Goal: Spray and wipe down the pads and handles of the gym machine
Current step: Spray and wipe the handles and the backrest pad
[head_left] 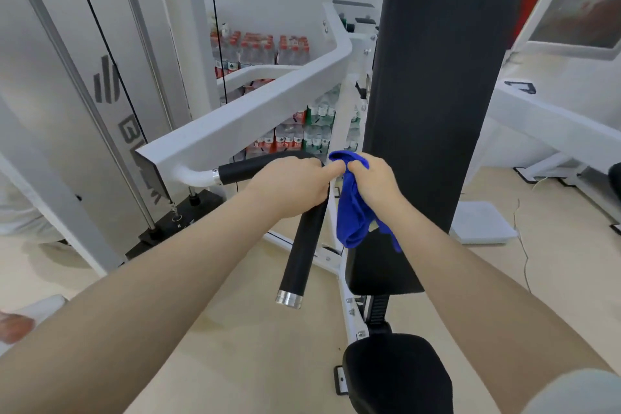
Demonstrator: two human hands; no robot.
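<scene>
A white gym machine has a tall black back pad (437,94) and a small black seat pad (396,376) below it. Its left arm (242,114) ends in a bent black handle (302,252) with a silver end cap. My left hand (289,188) lies over the bend of that handle, its fingertips pinching the top edge of a blue cloth (353,215). My right hand (373,181) grips the same cloth just right of the handle, in front of the back pad. The cloth hangs down in folds. No spray bottle is in view.
The weight stack frame and cables (100,77) stand at the left. Packs of water bottles (268,54) are stacked against the far wall. The machine's right arm (551,124) reaches across at the right. A white scale (484,222) and a cord lie on the beige floor.
</scene>
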